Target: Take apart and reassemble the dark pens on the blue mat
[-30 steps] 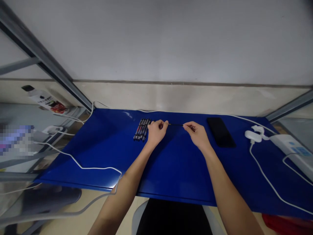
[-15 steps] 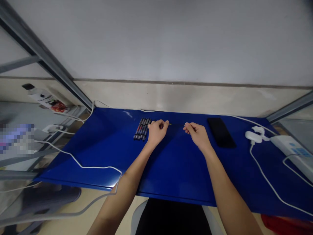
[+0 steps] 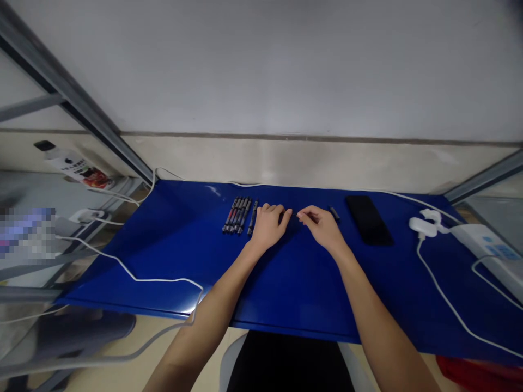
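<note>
Left hand [image 3: 268, 226] palm down, fingers bent, beside lone dark pen [image 3: 252, 219] on blue tabletop [image 3: 294, 288]; cannot tell whether it grips anything. Right hand [image 3: 323, 226] near it, fingertips in narrow pinch, contents too small to tell. Row of dark pens [image 3: 236, 215] left of lone one. Black smartphone [image 3: 369, 220] beyond right hand.

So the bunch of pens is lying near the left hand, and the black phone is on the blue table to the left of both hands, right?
Not quite: the head view shows the black phone to the right of both the left hand and the right hand. It is on the blue table, and the bunch of pens lies near the left hand.
</note>
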`<state>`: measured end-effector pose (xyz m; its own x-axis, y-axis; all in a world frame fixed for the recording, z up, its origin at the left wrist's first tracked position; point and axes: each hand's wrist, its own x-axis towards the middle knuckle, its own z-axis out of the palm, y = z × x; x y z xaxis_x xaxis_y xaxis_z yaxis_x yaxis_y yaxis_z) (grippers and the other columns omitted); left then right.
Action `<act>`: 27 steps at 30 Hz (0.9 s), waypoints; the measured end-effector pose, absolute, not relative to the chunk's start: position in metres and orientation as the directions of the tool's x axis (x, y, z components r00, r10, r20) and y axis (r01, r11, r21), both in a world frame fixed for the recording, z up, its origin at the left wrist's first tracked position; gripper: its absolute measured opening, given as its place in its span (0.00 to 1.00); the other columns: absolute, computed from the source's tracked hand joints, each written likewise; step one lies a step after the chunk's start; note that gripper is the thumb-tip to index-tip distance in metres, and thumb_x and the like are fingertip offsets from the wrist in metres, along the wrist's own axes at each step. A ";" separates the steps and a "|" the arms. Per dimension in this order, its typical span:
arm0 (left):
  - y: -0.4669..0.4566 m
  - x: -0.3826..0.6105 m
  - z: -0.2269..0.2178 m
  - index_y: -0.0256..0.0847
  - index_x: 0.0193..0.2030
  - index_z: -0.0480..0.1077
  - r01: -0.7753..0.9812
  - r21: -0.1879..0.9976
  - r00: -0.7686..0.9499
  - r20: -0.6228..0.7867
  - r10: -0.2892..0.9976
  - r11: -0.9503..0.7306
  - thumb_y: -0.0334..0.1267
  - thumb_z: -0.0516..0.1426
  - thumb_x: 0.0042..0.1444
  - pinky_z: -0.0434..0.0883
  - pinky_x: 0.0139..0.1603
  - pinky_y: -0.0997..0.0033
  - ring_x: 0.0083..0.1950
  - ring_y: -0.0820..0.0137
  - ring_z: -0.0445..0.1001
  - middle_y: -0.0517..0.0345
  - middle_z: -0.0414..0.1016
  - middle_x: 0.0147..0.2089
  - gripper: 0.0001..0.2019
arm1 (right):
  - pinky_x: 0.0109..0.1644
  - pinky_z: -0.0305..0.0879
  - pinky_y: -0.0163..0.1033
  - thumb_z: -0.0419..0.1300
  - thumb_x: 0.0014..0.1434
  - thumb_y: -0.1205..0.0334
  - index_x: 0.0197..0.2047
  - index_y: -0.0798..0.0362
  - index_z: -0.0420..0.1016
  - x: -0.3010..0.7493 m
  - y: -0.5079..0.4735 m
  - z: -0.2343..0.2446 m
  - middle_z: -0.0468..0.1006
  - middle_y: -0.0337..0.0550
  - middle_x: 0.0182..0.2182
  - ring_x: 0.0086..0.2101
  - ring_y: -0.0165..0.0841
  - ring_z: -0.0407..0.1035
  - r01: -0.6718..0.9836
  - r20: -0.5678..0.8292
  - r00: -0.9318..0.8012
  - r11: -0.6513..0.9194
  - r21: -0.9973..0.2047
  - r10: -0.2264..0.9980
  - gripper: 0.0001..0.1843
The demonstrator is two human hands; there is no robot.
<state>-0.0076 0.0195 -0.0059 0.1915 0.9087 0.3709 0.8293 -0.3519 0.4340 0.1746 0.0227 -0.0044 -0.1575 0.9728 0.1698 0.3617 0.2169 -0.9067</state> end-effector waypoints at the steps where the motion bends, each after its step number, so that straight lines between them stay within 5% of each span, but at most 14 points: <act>1: 0.019 -0.007 -0.007 0.40 0.31 0.66 0.832 0.428 0.200 0.364 0.910 -0.354 0.48 0.45 0.69 0.55 0.41 0.65 0.38 0.65 0.66 0.55 0.74 0.32 0.20 | 0.41 0.67 0.42 0.59 0.61 0.50 0.35 0.51 0.76 0.172 0.022 -0.004 0.78 0.42 0.30 0.33 0.36 0.73 0.362 0.166 -0.180 0.223 -0.905 0.969 0.13; 7: 0.021 -0.008 -0.007 0.40 0.31 0.67 0.832 0.440 0.178 0.363 0.915 -0.337 0.49 0.45 0.68 0.56 0.42 0.64 0.38 0.65 0.67 0.55 0.74 0.32 0.20 | 0.44 0.67 0.44 0.55 0.64 0.47 0.47 0.50 0.76 0.177 0.024 -0.005 0.79 0.47 0.39 0.39 0.39 0.73 0.478 0.233 -0.087 0.246 -0.843 0.968 0.19; 12: 0.021 -0.008 -0.007 0.40 0.29 0.66 0.839 0.451 0.126 0.382 0.915 -0.304 0.48 0.46 0.68 0.57 0.43 0.64 0.37 0.64 0.67 0.55 0.72 0.30 0.20 | 0.51 0.60 0.55 0.56 0.62 0.51 0.47 0.59 0.75 0.205 0.031 -0.019 0.73 0.61 0.44 0.47 0.50 0.64 0.869 0.445 0.210 0.042 -0.493 0.871 0.20; 15: 0.022 -0.009 -0.008 0.40 0.29 0.66 0.836 0.463 0.110 0.385 0.916 -0.295 0.48 0.46 0.68 0.57 0.43 0.64 0.37 0.64 0.67 0.55 0.72 0.29 0.20 | 0.48 0.59 0.57 0.56 0.61 0.54 0.47 0.62 0.74 0.217 0.031 -0.026 0.69 0.67 0.48 0.50 0.56 0.59 0.920 0.400 0.306 -0.160 -0.357 0.864 0.20; 19: 0.022 -0.009 -0.007 0.40 0.29 0.66 0.839 0.462 0.105 0.380 0.919 -0.287 0.49 0.46 0.68 0.58 0.43 0.64 0.37 0.64 0.67 0.56 0.71 0.28 0.20 | 0.47 0.57 0.57 0.54 0.61 0.59 0.39 0.59 0.75 0.218 0.030 -0.027 0.70 0.64 0.46 0.49 0.56 0.59 0.929 0.312 0.312 -0.219 -0.300 0.897 0.13; 21: 0.023 -0.009 -0.007 0.40 0.29 0.66 0.844 0.458 0.100 0.375 0.922 -0.278 0.48 0.46 0.68 0.58 0.43 0.64 0.37 0.64 0.68 0.55 0.72 0.29 0.20 | 0.47 0.56 0.58 0.54 0.61 0.60 0.38 0.58 0.75 0.217 0.032 -0.025 0.72 0.62 0.44 0.49 0.55 0.60 0.921 0.291 0.300 -0.197 -0.335 0.909 0.12; 23: 0.023 -0.010 -0.006 0.40 0.28 0.65 0.846 0.458 0.094 0.375 0.922 -0.272 0.48 0.46 0.68 0.58 0.43 0.64 0.37 0.64 0.68 0.55 0.72 0.29 0.20 | 0.46 0.58 0.55 0.56 0.60 0.58 0.38 0.56 0.74 0.216 0.034 -0.023 0.75 0.57 0.39 0.45 0.50 0.65 0.856 0.244 0.282 -0.128 -0.500 0.928 0.11; 27: 0.023 -0.010 -0.006 0.41 0.29 0.65 0.839 0.470 0.084 0.389 0.917 -0.276 0.48 0.46 0.68 0.58 0.43 0.64 0.37 0.64 0.67 0.55 0.72 0.29 0.20 | 0.39 0.65 0.43 0.63 0.55 0.49 0.40 0.53 0.75 0.212 0.037 -0.017 0.76 0.46 0.32 0.32 0.37 0.68 0.350 0.025 0.093 -0.010 -0.937 0.995 0.16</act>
